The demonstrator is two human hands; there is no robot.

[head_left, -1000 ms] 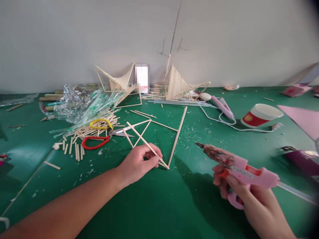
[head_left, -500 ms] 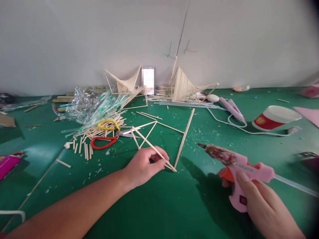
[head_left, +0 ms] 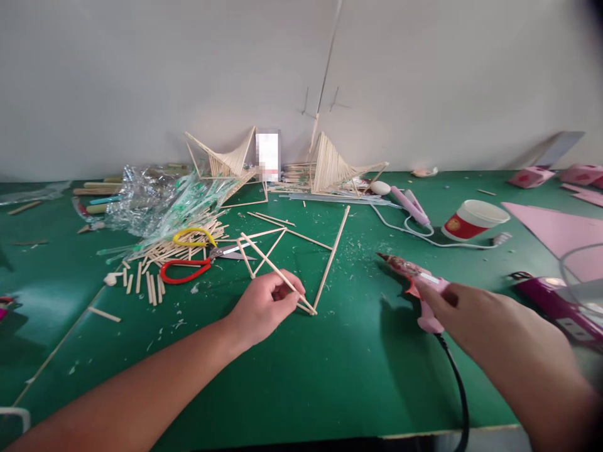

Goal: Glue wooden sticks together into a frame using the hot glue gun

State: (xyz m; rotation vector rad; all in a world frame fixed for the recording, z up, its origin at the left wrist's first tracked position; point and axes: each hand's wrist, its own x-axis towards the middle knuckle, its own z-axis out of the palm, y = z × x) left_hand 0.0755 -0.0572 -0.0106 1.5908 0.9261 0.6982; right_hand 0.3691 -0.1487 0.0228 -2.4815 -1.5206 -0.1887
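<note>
My left hand (head_left: 271, 304) pinches the near corner of a frame of thin wooden sticks (head_left: 331, 260) on the green table. Two sticks meet just past my fingertips, and a long one slants up and away to the right. My right hand (head_left: 490, 320), held palm down, grips a pink hot glue gun (head_left: 417, 276) from above. Its dark nozzle points left toward the frame, apart from it, and a black cord hangs below. Scissors (head_left: 202, 257) with one yellow and one red handle lie left of the frame, their blades close to its sticks.
Cut sticks (head_left: 153, 285) and crinkled clear plastic (head_left: 141, 201) lie at the left. Two finished-looking stick models (head_left: 330, 163) stand by the wall. A paper cup (head_left: 473, 220), a lilac tool with a white cord (head_left: 411, 206), pink sheets (head_left: 556, 232) and a purple device (head_left: 556, 307) are on the right.
My right hand has turned over on the glue gun, carrying it lower and changing from a side grip to one from above. The left hand keeps its pinch; the view has shifted right.
</note>
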